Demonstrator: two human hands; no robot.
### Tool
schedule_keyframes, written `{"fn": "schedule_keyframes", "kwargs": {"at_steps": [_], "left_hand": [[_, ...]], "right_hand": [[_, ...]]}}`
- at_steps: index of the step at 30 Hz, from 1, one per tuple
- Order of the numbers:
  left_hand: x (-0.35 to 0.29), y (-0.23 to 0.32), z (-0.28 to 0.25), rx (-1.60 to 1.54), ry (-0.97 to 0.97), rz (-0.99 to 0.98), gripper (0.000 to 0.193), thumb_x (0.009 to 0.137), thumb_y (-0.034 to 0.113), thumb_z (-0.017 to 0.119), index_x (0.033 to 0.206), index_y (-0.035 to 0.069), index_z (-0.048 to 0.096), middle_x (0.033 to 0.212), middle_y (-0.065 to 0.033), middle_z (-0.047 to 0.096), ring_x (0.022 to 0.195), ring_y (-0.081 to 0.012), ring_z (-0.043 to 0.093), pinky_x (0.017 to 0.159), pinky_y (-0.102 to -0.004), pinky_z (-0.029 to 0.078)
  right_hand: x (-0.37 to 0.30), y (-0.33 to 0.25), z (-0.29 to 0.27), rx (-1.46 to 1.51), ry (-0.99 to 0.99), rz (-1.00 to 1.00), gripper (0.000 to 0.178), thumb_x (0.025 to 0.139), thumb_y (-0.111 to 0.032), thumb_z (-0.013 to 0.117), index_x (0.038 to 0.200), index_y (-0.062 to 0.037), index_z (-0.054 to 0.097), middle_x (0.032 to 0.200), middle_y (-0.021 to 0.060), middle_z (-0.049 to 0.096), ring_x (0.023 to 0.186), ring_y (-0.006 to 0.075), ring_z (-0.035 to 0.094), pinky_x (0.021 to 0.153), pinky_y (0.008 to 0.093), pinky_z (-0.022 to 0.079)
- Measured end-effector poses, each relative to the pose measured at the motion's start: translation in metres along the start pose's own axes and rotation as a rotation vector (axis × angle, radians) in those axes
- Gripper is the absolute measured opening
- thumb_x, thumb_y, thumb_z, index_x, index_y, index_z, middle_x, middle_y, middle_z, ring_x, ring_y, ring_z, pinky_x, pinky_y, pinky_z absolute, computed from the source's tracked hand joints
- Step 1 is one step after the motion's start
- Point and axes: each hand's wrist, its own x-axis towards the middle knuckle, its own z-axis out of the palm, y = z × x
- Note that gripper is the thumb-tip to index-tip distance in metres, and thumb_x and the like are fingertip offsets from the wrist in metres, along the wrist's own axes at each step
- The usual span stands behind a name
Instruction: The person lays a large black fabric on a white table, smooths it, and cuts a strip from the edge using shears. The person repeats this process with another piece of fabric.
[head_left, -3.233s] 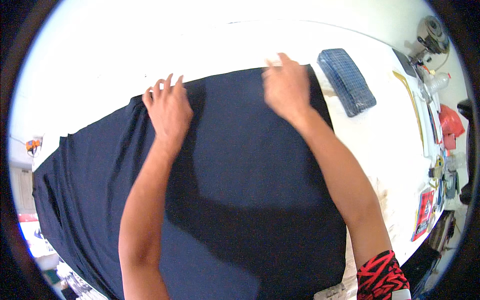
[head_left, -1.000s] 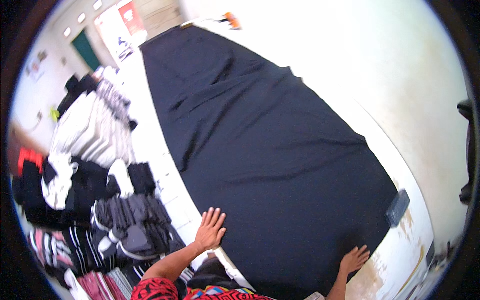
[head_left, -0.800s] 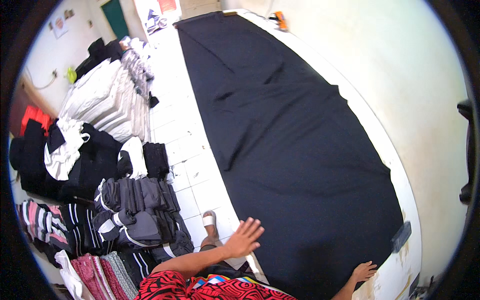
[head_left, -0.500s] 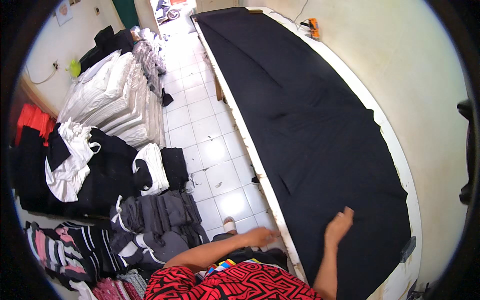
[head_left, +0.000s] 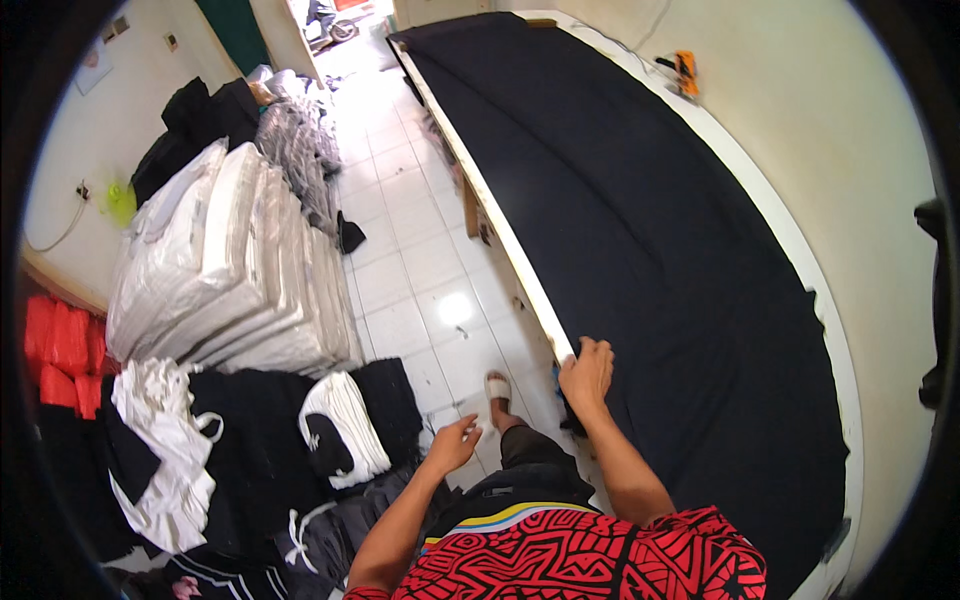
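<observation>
A long sheet of dark navy fabric (head_left: pixel 660 230) covers the long white table (head_left: pixel 770 215) that runs away from me on the right. My right hand (head_left: pixel 587 372) lies on the fabric at the table's near left edge, fingers curled on the cloth where a bit of it hangs over the edge. My left hand (head_left: pixel 455 443) hangs free over the tiled floor, fingers apart, holding nothing. My foot in a white sandal (head_left: pixel 498 388) stands between the two hands.
Stacks of white wrapped bundles (head_left: pixel 225 275) and piles of black and white garments (head_left: pixel 250 450) line the left side of a narrow white-tiled aisle (head_left: pixel 400 270). An orange tool (head_left: pixel 684 70) lies on the table's far right edge. A wall runs along the right.
My right hand has slid from the middle of the fabric to the table's left edge. My left hand has come off the table edge and hangs lower over the floor.
</observation>
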Motion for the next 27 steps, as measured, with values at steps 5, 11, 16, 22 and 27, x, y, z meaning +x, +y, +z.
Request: {"fn": "schedule_keyframes", "kwargs": {"at_steps": [5, 11, 16, 22, 27], "left_hand": [[0.087, -0.035, -0.105, 0.007, 0.014, -0.32, 0.049, 0.107, 0.034, 0.067, 0.146, 0.003, 0.069, 0.124, -0.0262, 0.079, 0.115, -0.04, 0.079, 0.103, -0.0464, 0.06], [0.231, -0.079, -0.209, -0.321, 0.18, -0.316, 0.047, 0.107, 0.029, 0.071, 0.145, 0.001, 0.07, 0.12, -0.0215, 0.082, 0.104, -0.028, 0.081, 0.096, -0.0384, 0.061], [0.418, -0.123, -0.318, -0.599, 0.166, -0.297, 0.042, 0.108, 0.022, 0.07, 0.142, -0.004, 0.071, 0.113, -0.0145, 0.083, 0.1, -0.0192, 0.078, 0.092, -0.0317, 0.06], [0.682, -0.1, -0.499, -0.361, 0.117, -0.064, 0.045, 0.111, 0.022, 0.067, 0.146, -0.005, 0.065, 0.123, -0.0182, 0.081, 0.106, -0.0243, 0.079, 0.098, -0.0344, 0.058], [0.873, 0.026, -0.589, -0.397, -0.206, 0.113, 0.047, 0.111, 0.024, 0.067, 0.15, -0.002, 0.064, 0.131, -0.0169, 0.078, 0.122, -0.0237, 0.073, 0.106, -0.036, 0.056]], "right_hand": [[0.136, -0.08, 0.034, 0.042, -0.273, 0.206, 0.039, 0.092, -0.018, 0.074, 0.125, 0.0029, 0.068, 0.13, 0.0276, 0.067, 0.119, 0.0454, 0.069, 0.1, 0.0542, 0.057], [0.362, -0.151, 0.1, 1.07, -0.224, 0.452, 0.021, 0.102, -0.015, 0.067, 0.114, 0.0009, 0.073, 0.106, 0.0186, 0.077, 0.1, 0.0357, 0.077, 0.087, 0.0474, 0.064], [0.58, -0.202, 0.159, 2.162, 0.083, 0.894, 0.062, 0.111, -0.019, 0.061, 0.163, 0.0058, 0.037, 0.16, 0.0362, 0.05, 0.14, 0.0498, 0.062, 0.116, 0.0616, 0.055], [0.739, -0.269, 0.203, 2.469, 0.487, 1.143, 0.077, 0.109, -0.026, 0.068, 0.171, -0.0023, 0.028, 0.166, 0.0276, 0.046, 0.145, 0.0488, 0.057, 0.121, 0.0614, 0.05], [0.797, -0.293, 0.179, 2.368, 0.99, 0.617, 0.047, 0.1, -0.007, 0.07, 0.144, 0.0033, 0.059, 0.151, 0.0199, 0.059, 0.138, 0.0404, 0.059, 0.116, 0.0584, 0.052]]}}
